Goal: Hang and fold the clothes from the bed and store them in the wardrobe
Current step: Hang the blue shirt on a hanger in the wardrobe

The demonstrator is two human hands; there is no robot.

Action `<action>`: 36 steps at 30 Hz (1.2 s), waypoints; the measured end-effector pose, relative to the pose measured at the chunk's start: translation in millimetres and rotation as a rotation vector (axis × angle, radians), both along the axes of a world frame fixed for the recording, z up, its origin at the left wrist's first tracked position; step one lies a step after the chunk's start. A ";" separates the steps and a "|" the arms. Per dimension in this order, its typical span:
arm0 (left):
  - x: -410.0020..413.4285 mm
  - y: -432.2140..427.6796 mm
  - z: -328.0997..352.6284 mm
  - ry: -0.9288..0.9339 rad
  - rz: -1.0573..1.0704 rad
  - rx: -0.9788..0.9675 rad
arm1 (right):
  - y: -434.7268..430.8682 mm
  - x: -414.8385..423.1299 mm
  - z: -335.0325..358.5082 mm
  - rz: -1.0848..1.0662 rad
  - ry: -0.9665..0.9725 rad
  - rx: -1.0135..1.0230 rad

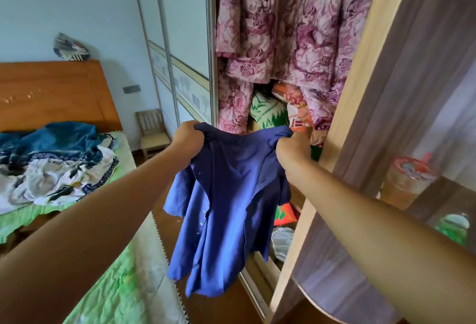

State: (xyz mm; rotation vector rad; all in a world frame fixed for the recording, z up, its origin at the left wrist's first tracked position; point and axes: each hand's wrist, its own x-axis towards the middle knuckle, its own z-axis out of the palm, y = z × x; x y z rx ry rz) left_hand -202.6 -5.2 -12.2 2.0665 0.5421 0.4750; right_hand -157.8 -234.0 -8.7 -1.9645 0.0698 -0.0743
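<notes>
Though cluttered, bed (121, 280) near open wardrobe (185, 40).

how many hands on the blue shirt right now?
2. The left hand grips the blue shirt at its top corner on the picture's left; the right hand grips the top corner on the right. Neither is hidden.

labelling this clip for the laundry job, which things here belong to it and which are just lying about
Belongs to the job:
blue shirt, gripped at the shoulders by left hand and right hand
clothes heap on the bed
open wardrobe

Just lying about:
small wooden chair
fan on the headboard
jar at the right
</notes>
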 end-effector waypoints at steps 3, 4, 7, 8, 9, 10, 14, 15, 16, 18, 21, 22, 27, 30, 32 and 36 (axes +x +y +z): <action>29.8 1.5 11.4 -0.020 -0.001 -0.023 | 7.0 26.0 5.9 -0.014 -0.028 0.097; 41.9 1.6 16.0 -0.031 -0.007 -0.027 | 8.6 37.0 6.8 -0.017 -0.043 0.142; 83.8 1.7 27.2 -0.070 -0.045 -0.020 | 14.6 67.4 11.2 -0.092 -0.093 0.237; 100.0 1.2 30.0 -0.086 -0.064 -0.014 | 17.4 79.5 11.7 -0.122 -0.100 0.248; 117.3 0.1 32.8 -0.102 -0.089 -0.012 | 20.4 91.2 12.7 -0.154 -0.100 0.259; 135.6 -1.2 35.3 -0.121 -0.123 -0.015 | 24.1 105.5 12.7 -0.190 -0.102 0.270; 218.8 -1.4 44.5 -0.173 -0.258 -0.026 | 38.5 171.3 15.1 -0.338 -0.157 0.341; 241.4 -0.8 46.7 -0.180 -0.304 -0.032 | 41.4 187.6 15.8 -0.355 -0.192 0.406; 263.6 0.0 48.8 -0.177 -0.355 -0.033 | 43.8 202.9 16.5 -0.388 -0.220 0.452; 304.0 -0.2 51.9 -0.168 -0.444 -0.041 | 47.9 227.9 20.5 -0.479 -0.251 0.470; 350.2 -9.9 59.8 -0.159 -0.600 -0.071 | 47.9 255.0 32.2 -0.637 -0.329 0.486; 361.5 -15.2 65.7 -0.167 -0.656 -0.078 | 46.3 261.1 40.5 -0.681 -0.357 0.473; 404.7 -56.4 124.6 -0.254 -0.947 -0.124 | 23.0 273.6 110.5 -0.804 -0.515 0.419; 418.4 -88.4 177.0 -0.366 -1.030 -0.180 | 0.4 279.9 162.7 -0.859 -0.625 0.363; 429.6 -104.9 212.8 -0.404 -1.054 -0.220 | -15.0 284.8 196.7 -0.855 -0.631 0.309; 454.9 -122.0 279.6 -0.472 -1.061 -0.178 | -41.5 286.1 261.7 -0.799 -0.673 0.224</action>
